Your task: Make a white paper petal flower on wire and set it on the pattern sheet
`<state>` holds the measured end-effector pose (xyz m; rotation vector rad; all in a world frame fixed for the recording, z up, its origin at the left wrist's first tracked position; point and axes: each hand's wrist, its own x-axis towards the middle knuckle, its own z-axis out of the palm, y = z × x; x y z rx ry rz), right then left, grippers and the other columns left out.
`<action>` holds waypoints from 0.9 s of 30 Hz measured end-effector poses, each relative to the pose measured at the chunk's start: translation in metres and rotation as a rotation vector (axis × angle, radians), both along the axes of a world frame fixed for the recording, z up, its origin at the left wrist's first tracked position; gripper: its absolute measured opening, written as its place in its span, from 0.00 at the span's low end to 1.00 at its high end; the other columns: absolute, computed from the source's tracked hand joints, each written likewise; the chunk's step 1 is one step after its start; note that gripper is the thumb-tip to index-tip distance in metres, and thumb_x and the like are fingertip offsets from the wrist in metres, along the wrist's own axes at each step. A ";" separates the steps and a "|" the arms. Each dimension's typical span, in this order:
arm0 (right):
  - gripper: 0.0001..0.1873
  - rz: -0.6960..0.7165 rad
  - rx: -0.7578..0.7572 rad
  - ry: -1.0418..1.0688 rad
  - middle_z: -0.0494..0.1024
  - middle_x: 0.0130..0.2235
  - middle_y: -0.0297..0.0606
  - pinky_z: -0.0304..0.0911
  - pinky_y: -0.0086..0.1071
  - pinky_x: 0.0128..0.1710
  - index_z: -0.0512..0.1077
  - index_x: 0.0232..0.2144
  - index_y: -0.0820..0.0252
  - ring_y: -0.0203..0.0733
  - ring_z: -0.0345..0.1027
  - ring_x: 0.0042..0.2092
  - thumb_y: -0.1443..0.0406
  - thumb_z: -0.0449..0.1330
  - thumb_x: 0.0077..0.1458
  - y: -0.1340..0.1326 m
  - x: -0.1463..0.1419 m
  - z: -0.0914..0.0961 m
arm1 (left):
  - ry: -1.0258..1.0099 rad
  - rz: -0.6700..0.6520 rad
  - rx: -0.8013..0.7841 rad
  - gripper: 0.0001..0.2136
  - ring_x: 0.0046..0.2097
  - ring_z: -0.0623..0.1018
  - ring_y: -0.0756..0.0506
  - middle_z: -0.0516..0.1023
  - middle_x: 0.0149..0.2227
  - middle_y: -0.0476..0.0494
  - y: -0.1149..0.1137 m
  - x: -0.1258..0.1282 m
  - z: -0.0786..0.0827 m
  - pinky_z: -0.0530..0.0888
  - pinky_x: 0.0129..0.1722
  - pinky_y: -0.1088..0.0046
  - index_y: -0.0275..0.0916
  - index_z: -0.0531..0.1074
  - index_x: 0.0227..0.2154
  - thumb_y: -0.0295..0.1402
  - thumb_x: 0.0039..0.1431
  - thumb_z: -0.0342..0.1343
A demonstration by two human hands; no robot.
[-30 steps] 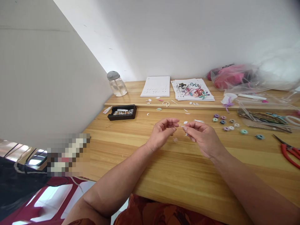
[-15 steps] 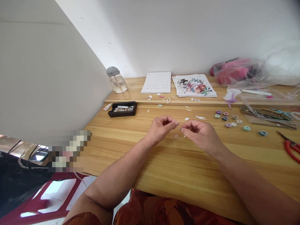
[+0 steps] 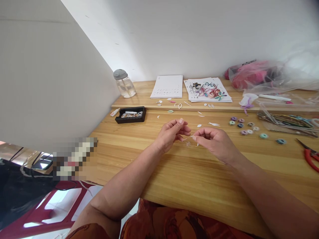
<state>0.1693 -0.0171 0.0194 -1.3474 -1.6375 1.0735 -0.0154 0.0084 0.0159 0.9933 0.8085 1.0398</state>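
Note:
Just above the table, my right hand [image 3: 216, 144] is closed in a pinch on a thin white strand [image 3: 188, 137], whose exact kind is too fine to make out. The strand's other end reaches toward the lower fingers of my left hand [image 3: 171, 133]. That hand has its thumb raised and its fingers apart, loosely curled; whether a finger touches the strand I cannot tell. Below the fingertips lies a small clear, wispy bit [image 3: 188, 143]. White petal-shaped cut-outs [image 3: 199, 125] and narrow white slivers [image 3: 214, 124] lie just beyond my hands.
Thread bobbins [image 3: 264, 136] and red-handled pliers [image 3: 311, 156] are on the right, near a clear box [image 3: 286, 122] of thin sticks. A black tray [image 3: 131, 119] of beads sits left. Behind, a raised ledge holds a water bottle [image 3: 124, 84], white sheets [image 3: 167, 84] and flower pictures [image 3: 209, 90].
My left thumb has lifted off the fingers, which have spread from their pinch. The white strand now shows between the hands. My right hand stays pinched in nearly the same place.

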 end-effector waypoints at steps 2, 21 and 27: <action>0.13 0.000 0.002 -0.003 0.68 0.24 0.32 0.51 0.28 0.24 0.73 0.27 0.60 0.32 0.55 0.25 0.55 0.62 0.50 0.001 0.000 -0.001 | 0.008 -0.023 -0.032 0.20 0.34 0.79 0.49 0.78 0.35 0.43 0.001 -0.001 0.000 0.66 0.22 0.82 0.36 0.71 0.38 0.49 0.53 0.61; 0.11 -0.087 0.042 0.043 0.69 0.25 0.32 0.52 0.28 0.25 0.74 0.27 0.60 0.32 0.57 0.26 0.57 0.63 0.50 0.002 0.001 0.002 | 0.215 -0.083 0.108 0.16 0.25 0.69 0.57 0.76 0.31 0.46 -0.006 0.002 0.001 0.66 0.27 0.81 0.33 0.76 0.35 0.42 0.51 0.64; 0.14 -0.136 -0.028 0.225 0.69 0.26 0.33 0.52 0.28 0.25 0.73 0.25 0.60 0.31 0.56 0.26 0.55 0.67 0.46 0.003 -0.001 0.003 | 0.229 -0.057 0.200 0.16 0.32 0.73 0.53 0.79 0.34 0.44 -0.010 0.004 0.002 0.68 0.35 0.77 0.35 0.78 0.36 0.41 0.48 0.66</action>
